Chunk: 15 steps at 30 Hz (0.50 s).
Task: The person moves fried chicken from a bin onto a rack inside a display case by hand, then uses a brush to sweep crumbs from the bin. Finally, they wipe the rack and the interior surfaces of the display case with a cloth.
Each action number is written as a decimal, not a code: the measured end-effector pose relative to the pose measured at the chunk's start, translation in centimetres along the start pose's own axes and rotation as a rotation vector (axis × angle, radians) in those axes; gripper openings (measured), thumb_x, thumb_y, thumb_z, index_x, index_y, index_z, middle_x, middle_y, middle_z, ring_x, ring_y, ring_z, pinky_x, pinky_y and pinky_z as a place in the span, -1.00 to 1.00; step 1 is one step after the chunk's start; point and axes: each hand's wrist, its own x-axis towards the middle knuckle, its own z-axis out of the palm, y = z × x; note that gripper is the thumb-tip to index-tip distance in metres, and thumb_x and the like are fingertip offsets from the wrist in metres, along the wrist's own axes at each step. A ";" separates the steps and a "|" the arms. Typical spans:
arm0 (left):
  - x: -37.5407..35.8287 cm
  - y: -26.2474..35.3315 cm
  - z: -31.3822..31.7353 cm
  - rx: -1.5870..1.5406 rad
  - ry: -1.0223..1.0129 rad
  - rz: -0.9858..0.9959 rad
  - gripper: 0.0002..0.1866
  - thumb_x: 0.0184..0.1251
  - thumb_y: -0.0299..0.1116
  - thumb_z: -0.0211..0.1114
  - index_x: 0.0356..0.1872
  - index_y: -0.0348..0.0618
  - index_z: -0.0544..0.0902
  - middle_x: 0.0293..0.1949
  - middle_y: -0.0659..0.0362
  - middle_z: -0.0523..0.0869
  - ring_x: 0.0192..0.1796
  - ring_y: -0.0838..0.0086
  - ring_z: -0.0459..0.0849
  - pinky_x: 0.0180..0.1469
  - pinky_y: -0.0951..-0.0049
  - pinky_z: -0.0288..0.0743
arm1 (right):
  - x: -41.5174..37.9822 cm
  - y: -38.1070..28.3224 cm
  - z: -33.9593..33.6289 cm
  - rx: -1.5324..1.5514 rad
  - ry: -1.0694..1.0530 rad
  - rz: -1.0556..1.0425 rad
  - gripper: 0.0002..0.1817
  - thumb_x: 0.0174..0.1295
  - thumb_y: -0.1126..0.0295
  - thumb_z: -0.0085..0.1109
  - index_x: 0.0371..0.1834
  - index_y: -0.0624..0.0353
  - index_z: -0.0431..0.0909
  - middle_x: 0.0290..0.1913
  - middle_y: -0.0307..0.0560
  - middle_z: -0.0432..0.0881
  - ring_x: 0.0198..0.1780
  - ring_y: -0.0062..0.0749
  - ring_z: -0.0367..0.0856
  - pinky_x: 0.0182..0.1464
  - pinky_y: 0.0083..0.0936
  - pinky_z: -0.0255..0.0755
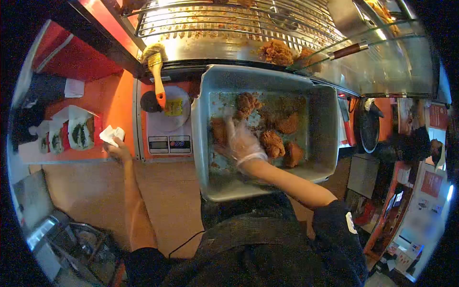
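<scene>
My left hand [118, 149] is out over the orange counter, its fingers closed on a crumpled white paper [112, 134]. My right hand [242, 142], in a clear plastic glove, reaches down into a deep grey tub [321, 138]. Motion smears its fingers, so I cannot tell whether they grip anything. Just left of them lies a piece of fried chicken [219, 130], partly covered by the hand. Another fried chicken piece [272, 144] sits right beside the glove's wrist. Several more pieces and loose crumbs are spread over the tub's floor.
A digital scale [169, 145] stands left of the tub, below a basting brush [157, 79] with a yellow handle. Lined paper food boxes [81, 129] stand at far left. Behind the tub is a lit warming rack [205, 33], with tongs [348, 50] at its right.
</scene>
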 end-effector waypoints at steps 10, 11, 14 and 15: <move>0.2 1.3 -0.9 0.035 -0.075 -0.055 -0.62 0.23 -0.25 0.09 -0.11 -0.40 0.53 -0.16 -0.21 0.58 -0.11 -0.08 0.54 -0.04 0.05 0.39 | -3.0 0.3 -3.6 0.289 -0.121 -0.016 -0.07 0.08 0.04 0.22 0.43 0.11 -0.10 0.01 0.34 0.53 -0.11 0.08 0.62 -0.06 -0.07 0.52; 0.3 2.1 -1.0 0.026 -0.079 -0.056 -0.63 0.24 -0.25 0.09 -0.11 -0.40 0.53 -0.16 -0.21 0.58 -0.11 -0.08 0.54 -0.04 0.05 0.39 | -2.4 2.3 -1.8 0.286 0.084 -0.171 -0.21 0.07 0.08 0.21 0.35 0.12 0.13 0.11 0.35 0.45 0.07 0.04 0.54 0.10 -0.11 0.43; 0.5 3.9 -1.5 0.023 -0.082 -0.048 -0.63 0.24 -0.26 0.09 -0.12 -0.41 0.53 -0.19 -0.22 0.58 -0.10 -0.09 0.53 -0.04 0.04 0.39 | -1.5 2.7 -5.7 -0.139 -0.053 -0.344 -0.25 0.07 0.12 0.21 0.33 0.12 0.20 0.25 0.31 0.32 0.22 0.04 0.40 0.24 -0.15 0.30; 0.6 4.2 -1.5 0.039 -0.076 -0.034 -0.63 0.24 -0.25 0.09 -0.12 -0.41 0.53 -0.19 -0.22 0.58 -0.10 -0.09 0.52 -0.04 0.05 0.39 | -1.1 3.2 -5.0 -0.206 0.001 -0.447 -0.24 0.06 0.17 0.23 0.36 0.07 0.19 0.37 0.25 0.15 0.31 0.06 0.28 0.29 -0.17 0.24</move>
